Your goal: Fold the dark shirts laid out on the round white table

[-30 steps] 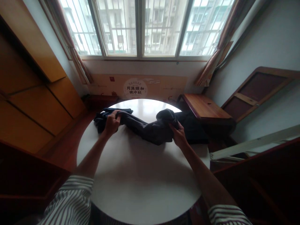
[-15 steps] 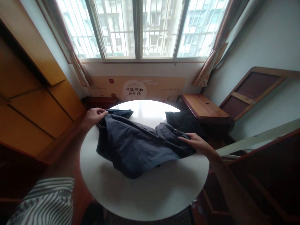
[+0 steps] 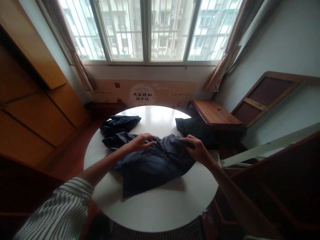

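A dark grey-blue garment of soft, creased cloth [image 3: 150,170] lies loosely spread across the middle of a round white table with a glossy top [image 3: 155,213]. Its near edge slants, with a corner at the near left, and its far part is bunched into folds.

The person's left hand [image 3: 143,142] is over the far middle of the garment, reaching in from the left. Its fingers are stretched toward the right with the thumb set a little apart below them; whether they have hold of any cloth cannot be told. The right hand [image 3: 197,148] is at the garment's far right part, its fingers and thumb closed on a dark edge of the cloth, which is raised into a fold there.

At the far left of the table lies a crumpled heap of dark navy cloth [image 3: 122,124], just beyond the garment's left end. At the far right a flat black piece of cloth [image 3: 193,130] reaches to the table's edge, just beyond the right hand. A rolled-up sleeve with dark and white stripes [image 3: 67,203] covers the left upper arm. A low reddish-brown wooden bench [image 3: 216,112] stands beyond the table at the far right, below a barred window [image 3: 170,33].
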Action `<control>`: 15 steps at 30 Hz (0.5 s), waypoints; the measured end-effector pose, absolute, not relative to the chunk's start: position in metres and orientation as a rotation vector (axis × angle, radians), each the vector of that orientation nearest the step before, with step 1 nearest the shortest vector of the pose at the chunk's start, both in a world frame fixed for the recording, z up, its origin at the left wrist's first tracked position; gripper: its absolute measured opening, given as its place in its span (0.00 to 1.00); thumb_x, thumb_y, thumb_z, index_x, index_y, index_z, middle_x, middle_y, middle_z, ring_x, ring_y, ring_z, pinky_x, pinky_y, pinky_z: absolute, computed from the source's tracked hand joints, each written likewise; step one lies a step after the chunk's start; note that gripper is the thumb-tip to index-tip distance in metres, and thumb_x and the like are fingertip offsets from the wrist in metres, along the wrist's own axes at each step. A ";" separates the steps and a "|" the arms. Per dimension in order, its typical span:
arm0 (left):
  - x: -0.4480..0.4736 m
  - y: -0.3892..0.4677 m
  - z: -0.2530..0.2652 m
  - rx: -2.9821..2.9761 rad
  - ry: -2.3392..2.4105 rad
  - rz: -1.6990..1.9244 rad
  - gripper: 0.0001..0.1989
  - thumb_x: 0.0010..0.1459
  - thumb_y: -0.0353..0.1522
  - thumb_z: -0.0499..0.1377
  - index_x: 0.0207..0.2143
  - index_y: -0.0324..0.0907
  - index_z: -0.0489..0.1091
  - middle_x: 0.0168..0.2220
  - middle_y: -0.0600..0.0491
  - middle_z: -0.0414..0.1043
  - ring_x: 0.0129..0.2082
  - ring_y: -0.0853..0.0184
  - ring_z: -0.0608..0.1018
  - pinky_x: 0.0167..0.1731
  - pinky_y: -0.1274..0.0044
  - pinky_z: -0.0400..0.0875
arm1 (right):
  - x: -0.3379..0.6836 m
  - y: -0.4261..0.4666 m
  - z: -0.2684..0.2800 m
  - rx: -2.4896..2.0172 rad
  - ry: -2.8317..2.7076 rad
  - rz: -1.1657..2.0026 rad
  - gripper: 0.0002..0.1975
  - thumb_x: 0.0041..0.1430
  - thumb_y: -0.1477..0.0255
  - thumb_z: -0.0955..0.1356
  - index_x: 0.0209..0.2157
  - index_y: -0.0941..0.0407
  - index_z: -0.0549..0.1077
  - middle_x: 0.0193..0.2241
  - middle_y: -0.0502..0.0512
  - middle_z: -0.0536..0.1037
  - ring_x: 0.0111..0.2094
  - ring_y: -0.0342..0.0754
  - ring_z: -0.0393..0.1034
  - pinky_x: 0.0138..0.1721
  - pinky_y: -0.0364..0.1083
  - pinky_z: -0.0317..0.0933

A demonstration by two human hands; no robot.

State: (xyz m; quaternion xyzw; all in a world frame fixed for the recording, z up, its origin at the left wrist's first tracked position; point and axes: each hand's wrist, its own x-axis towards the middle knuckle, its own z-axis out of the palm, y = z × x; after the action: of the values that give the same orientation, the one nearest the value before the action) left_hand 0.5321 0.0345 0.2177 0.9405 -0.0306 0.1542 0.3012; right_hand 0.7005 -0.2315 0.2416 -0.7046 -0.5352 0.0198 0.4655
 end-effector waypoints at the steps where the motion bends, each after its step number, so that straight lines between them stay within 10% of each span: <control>1: 0.539 0.023 0.216 2.448 -0.103 0.381 0.24 0.59 0.44 0.63 0.51 0.38 0.72 0.46 0.43 0.77 0.45 0.58 0.79 0.48 0.68 0.72 | 0.693 -0.228 0.247 -1.679 -1.300 0.089 0.11 0.59 0.67 0.68 0.38 0.56 0.80 0.29 0.53 0.74 0.31 0.47 0.70 0.33 0.44 0.64; 11: 0.536 -0.064 0.233 1.831 -0.124 0.290 0.53 0.46 0.43 0.72 0.68 0.48 0.47 0.56 0.42 0.67 0.51 0.54 0.75 0.48 0.64 0.72 | 0.663 -0.219 0.278 -1.243 -0.871 0.891 0.28 0.54 0.47 0.71 0.44 0.56 0.79 0.35 0.57 0.81 0.37 0.51 0.76 0.37 0.48 0.70; 15: 0.537 -0.051 0.230 1.724 0.017 0.456 0.25 0.54 0.46 0.65 0.50 0.42 0.71 0.44 0.46 0.75 0.44 0.56 0.77 0.42 0.67 0.73 | 0.662 -0.218 0.279 -1.232 -0.854 0.900 0.26 0.52 0.50 0.72 0.45 0.55 0.79 0.39 0.58 0.82 0.43 0.53 0.77 0.48 0.53 0.69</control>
State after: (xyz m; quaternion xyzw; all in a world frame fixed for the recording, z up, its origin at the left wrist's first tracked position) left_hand 0.5370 -0.0512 0.2300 0.7523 0.0075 0.1991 0.6280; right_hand 0.6624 -0.2183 0.2786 -0.5406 -0.3745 0.3949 0.6415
